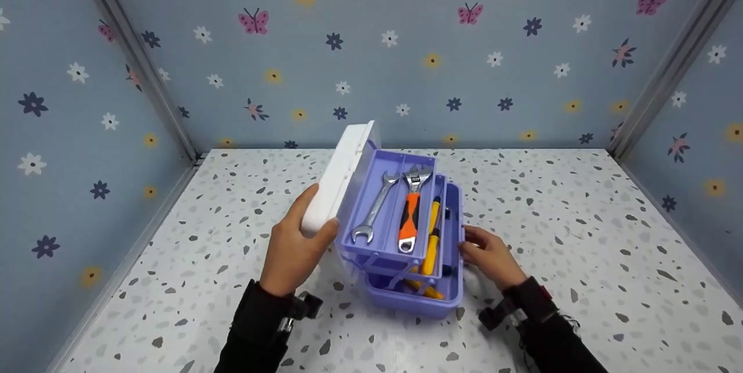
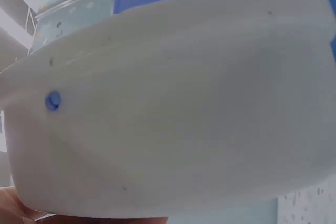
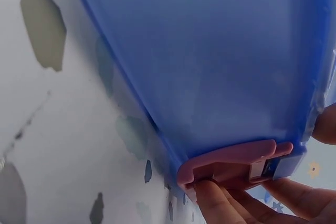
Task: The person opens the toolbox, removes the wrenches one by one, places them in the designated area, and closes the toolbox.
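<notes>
A purple toolbox point(image 1: 406, 303) stands on the table with its white lid point(image 1: 334, 178) swung up to the left and its tiers fanned out. My left hand point(image 1: 293, 254) grips the near end of that lid, thumb on the inner side. At the box's right wall, my right hand point(image 1: 493, 258) holds on with the thumb by the rim and the fingers at a pink latch point(image 3: 233, 156). In the top tray lie a silver double-ended wrench point(image 1: 376, 207) and an adjustable wrench point(image 1: 410, 216) with an orange and black handle. Yellow-handled tools point(image 1: 430, 251) sit lower, partly hidden by the tray.
The speckled white table point(image 1: 580, 280) extends around the toolbox on all sides. Flower-patterned panels point(image 1: 389, 71) rise behind it and at both sides, joined by grey metal posts point(image 1: 139, 65).
</notes>
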### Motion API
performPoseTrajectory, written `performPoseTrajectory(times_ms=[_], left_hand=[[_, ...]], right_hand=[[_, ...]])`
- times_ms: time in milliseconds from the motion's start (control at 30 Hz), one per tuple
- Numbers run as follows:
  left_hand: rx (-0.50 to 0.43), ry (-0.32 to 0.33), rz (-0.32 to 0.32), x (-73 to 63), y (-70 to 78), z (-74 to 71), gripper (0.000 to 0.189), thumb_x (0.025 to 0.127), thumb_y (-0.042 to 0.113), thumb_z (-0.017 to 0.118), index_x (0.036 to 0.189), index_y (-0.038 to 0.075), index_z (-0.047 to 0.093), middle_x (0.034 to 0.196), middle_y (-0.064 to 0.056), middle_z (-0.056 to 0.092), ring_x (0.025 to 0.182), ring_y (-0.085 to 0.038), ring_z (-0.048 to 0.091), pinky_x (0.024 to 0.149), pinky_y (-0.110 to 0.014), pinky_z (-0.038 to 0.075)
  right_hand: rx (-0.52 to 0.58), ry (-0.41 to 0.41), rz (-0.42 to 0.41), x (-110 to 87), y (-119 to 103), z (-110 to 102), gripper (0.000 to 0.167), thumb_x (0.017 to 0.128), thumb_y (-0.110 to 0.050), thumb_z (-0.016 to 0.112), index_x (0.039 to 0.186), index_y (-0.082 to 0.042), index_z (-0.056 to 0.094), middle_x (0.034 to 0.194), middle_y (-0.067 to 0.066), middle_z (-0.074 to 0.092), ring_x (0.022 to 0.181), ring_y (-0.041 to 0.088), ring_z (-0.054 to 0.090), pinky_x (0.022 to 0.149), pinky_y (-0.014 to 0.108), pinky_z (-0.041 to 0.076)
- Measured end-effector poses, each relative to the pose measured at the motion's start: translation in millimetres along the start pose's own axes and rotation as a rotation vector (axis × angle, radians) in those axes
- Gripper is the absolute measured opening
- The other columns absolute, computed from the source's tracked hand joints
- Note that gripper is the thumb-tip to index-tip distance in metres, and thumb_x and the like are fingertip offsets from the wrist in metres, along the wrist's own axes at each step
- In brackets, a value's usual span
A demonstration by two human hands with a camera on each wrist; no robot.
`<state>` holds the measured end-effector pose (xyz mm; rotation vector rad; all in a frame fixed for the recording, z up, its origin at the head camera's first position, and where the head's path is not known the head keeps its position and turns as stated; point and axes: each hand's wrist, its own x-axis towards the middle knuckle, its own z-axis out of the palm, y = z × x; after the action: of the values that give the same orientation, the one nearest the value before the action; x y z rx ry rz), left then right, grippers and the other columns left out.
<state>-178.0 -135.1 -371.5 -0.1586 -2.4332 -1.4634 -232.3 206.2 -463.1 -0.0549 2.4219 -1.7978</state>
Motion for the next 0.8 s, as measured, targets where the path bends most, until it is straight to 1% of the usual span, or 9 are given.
performPoseTrajectory(times_ms=[33,133,200,400,500,600,700,800], left_hand=[[-0.012,0.005,-0.007,-0.4,-3.0,-1.9,0.070,0.087,0.037,0.066,0.150,0.020,0.041,0.138,-0.021,0.056,0.097,-0.031,0.067,0.072,-0.041,0.057],[-0.053,0.012,-0.025,-2.3,-12.9,-8.2,0.067,0.089,0.036,0.063,0.150,0.019,0.041,0.143,-0.018,0.053,0.113,-0.032,0.061,0.086,-0.046,0.053],[-0.089,0.009,-0.040,-3.6,-19.2,-11.8,0.065,0.090,0.034,0.061,0.150,0.018,0.040,0.145,-0.018,0.051,0.119,-0.032,0.057,0.093,-0.048,0.049],[-0.216,-0.018,-0.072,-4.2,-38.0,-19.5,0.058,0.098,0.027,0.051,0.151,0.010,0.037,0.148,-0.023,0.044,0.127,-0.036,0.052,0.100,-0.050,0.046],[-0.252,-0.029,-0.122,-3.5,-45.6,-22.5,0.055,0.100,0.027,0.048,0.151,0.008,0.036,0.146,-0.025,0.046,0.126,-0.038,0.054,0.097,-0.048,0.050],[-0.276,-0.032,-0.186,-2.9,-52.1,-25.4,0.053,0.101,0.029,0.046,0.150,0.009,0.038,0.139,-0.027,0.052,0.119,-0.036,0.058,0.088,-0.041,0.054],[-0.316,-0.038,-0.244,-2.7,-58.7,-28.1,0.049,0.102,0.030,0.042,0.147,0.012,0.040,0.134,-0.026,0.055,0.107,-0.028,0.063,0.079,-0.035,0.056],[-0.372,-0.036,-0.312,-1.5,-65.2,-28.9,0.045,0.102,0.030,0.040,0.143,0.013,0.044,0.132,-0.021,0.054,0.097,-0.020,0.063,0.075,-0.033,0.055]], right_hand=[[0.000,0.004,0.007,0.5,0.4,0.4,0.051,0.092,-0.009,0.057,0.140,0.004,0.048,0.136,0.028,0.055,0.108,0.027,0.065,0.086,0.024,0.057],[-0.002,0.002,0.017,1.0,0.5,0.9,0.052,0.092,-0.010,0.057,0.141,0.003,0.047,0.137,0.028,0.054,0.110,0.028,0.064,0.088,0.027,0.056],[-0.009,0.005,0.018,0.9,0.1,0.7,0.052,0.092,-0.010,0.057,0.141,0.004,0.046,0.137,0.028,0.053,0.112,0.029,0.064,0.089,0.027,0.056],[0.009,0.009,-0.004,-1.6,0.0,0.5,0.051,0.091,-0.009,0.057,0.140,0.005,0.047,0.135,0.029,0.055,0.109,0.029,0.064,0.084,0.023,0.056],[0.011,0.016,-0.006,-2.0,0.7,0.6,0.050,0.091,-0.009,0.058,0.138,0.006,0.049,0.134,0.028,0.056,0.107,0.026,0.065,0.084,0.022,0.056],[0.010,0.017,-0.010,-3.1,-0.3,0.9,0.049,0.091,-0.008,0.058,0.136,0.007,0.050,0.133,0.029,0.056,0.106,0.024,0.065,0.085,0.023,0.056],[0.015,0.014,-0.019,-4.4,-1.4,1.6,0.048,0.091,-0.008,0.058,0.136,0.008,0.050,0.133,0.030,0.056,0.107,0.025,0.065,0.084,0.024,0.057],[0.018,0.014,-0.025,-4.9,-1.2,1.1,0.048,0.090,-0.007,0.059,0.135,0.008,0.050,0.131,0.030,0.057,0.107,0.027,0.065,0.084,0.025,0.057]])
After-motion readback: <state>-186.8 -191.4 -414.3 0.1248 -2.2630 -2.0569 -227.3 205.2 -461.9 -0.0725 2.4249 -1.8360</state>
